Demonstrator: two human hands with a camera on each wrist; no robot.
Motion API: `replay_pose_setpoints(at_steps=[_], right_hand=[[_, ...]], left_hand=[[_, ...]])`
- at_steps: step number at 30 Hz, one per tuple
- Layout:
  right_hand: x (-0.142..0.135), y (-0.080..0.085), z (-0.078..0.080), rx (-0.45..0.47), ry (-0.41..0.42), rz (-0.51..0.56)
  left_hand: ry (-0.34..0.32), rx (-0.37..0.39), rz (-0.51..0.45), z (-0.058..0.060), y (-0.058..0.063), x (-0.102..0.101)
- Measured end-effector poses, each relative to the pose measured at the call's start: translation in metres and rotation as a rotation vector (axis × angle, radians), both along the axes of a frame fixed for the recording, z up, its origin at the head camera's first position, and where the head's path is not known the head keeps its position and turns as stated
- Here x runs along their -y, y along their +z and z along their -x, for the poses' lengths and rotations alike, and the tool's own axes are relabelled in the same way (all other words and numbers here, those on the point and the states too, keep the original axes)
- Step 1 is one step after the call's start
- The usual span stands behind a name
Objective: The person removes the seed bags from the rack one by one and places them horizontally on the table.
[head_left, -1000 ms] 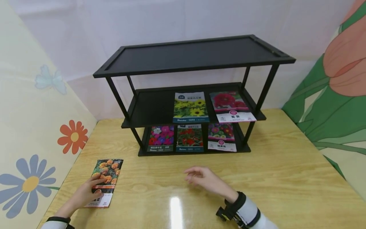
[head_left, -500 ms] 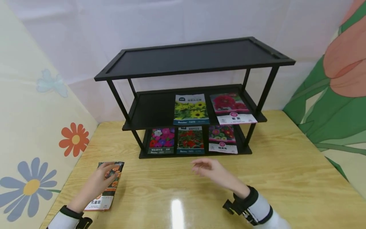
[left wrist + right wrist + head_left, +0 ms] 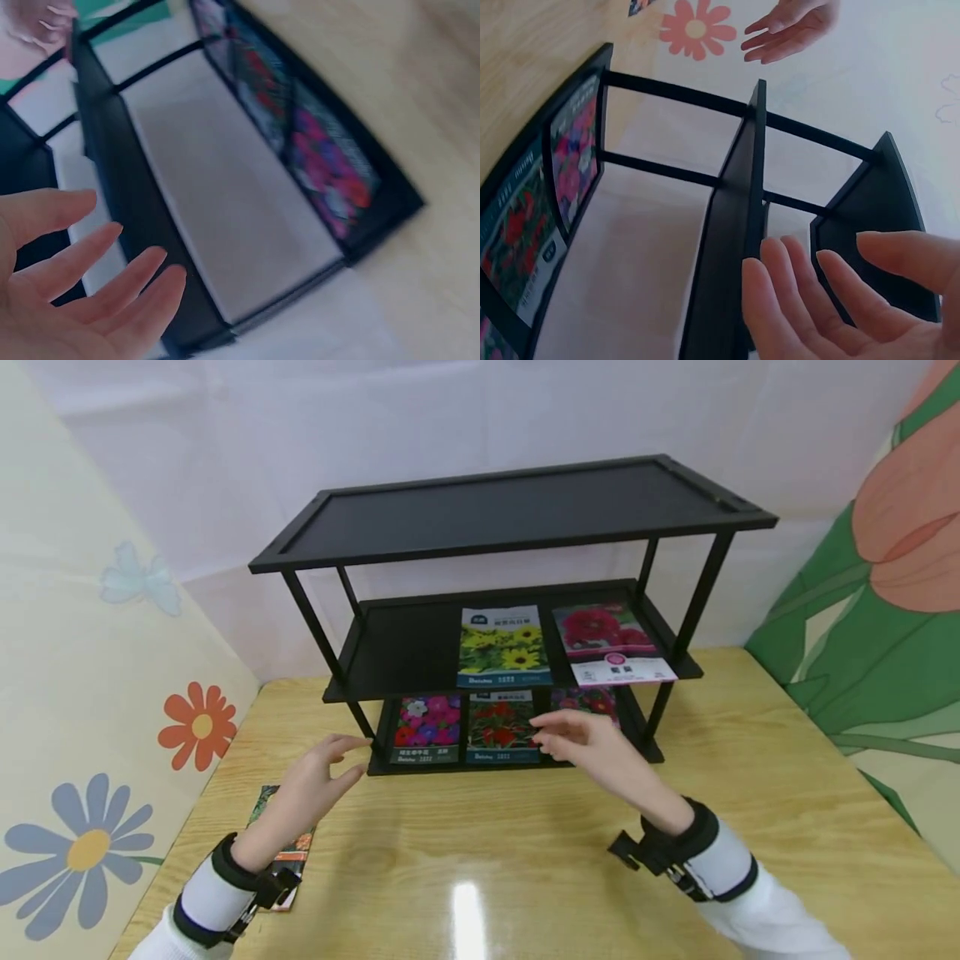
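My left hand point(image 3: 303, 797) hangs in the air before the left end of a black three-tier shelf point(image 3: 420, 643), holding nothing, its fingers loosely bent. Under that arm a seed packet with orange flowers point(image 3: 300, 845) lies on the table, mostly hidden by wrist and sleeve. My right hand point(image 3: 592, 747) is raised in front of the lower tier, fingers relaxed and nothing in them; it covers part of the candy-coloured flower packet point(image 3: 585, 700). In the right wrist view its fingers point(image 3: 780, 292) overlap the shelf's edge; contact cannot be told.
On the middle tier lie a yellow-flower packet point(image 3: 504, 647) and a pink-flower packet point(image 3: 611, 643), which overhangs the front edge. The bottom tier bears a mixed-flower packet point(image 3: 427, 727) and a red-flower packet point(image 3: 501, 727). A white cloth point(image 3: 187, 435) hangs behind.
My left hand has left the orange-flower packet and moved up and right towards the shelf. My right hand has risen and shifted right, nearer the lower tier. The packets stay put.
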State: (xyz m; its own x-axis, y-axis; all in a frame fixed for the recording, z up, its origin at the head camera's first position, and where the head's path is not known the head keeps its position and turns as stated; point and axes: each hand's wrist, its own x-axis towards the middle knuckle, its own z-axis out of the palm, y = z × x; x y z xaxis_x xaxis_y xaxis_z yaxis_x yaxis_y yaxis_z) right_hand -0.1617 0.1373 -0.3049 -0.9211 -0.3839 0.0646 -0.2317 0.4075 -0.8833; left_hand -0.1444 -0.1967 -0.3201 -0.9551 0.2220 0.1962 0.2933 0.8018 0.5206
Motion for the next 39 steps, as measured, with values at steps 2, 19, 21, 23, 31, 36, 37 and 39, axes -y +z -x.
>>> replay_pose_setpoints(at_steps=[2, 19, 21, 23, 31, 36, 37, 39], right_hand=[[-0.003, 0.006, 0.004, 0.0, -0.014, -0.007], [-0.008, 0.051, 0.058, 0.09, -0.195, -0.013], [-0.007, 0.051, 0.065, 0.103, -0.189, -0.048], [-0.006, 0.049, 0.071, 0.119, -0.173, -0.081], [-0.001, 0.045, 0.084, 0.182, -0.184, -0.123], [0.002, 0.047, 0.087, 0.23, -0.173, -0.081], [0.002, 0.048, 0.088, 0.247, -0.174, -0.065], [0.001, 0.05, 0.09, 0.286, -0.171, -0.029]], left_hand=[[-0.032, -0.001, -0.012, 0.004, 0.006, -0.007], [-0.107, 0.073, -0.205, 0.061, 0.049, -0.066], [-0.085, 0.106, -0.21, 0.07, 0.052, -0.072], [-0.066, 0.132, -0.2, 0.079, 0.052, -0.076], [-0.021, 0.206, -0.22, 0.1, 0.05, -0.089], [-0.011, 0.263, -0.259, 0.107, 0.048, -0.096], [-0.012, 0.281, -0.277, 0.109, 0.049, -0.098], [-0.009, 0.329, -0.335, 0.112, 0.05, -0.1]])
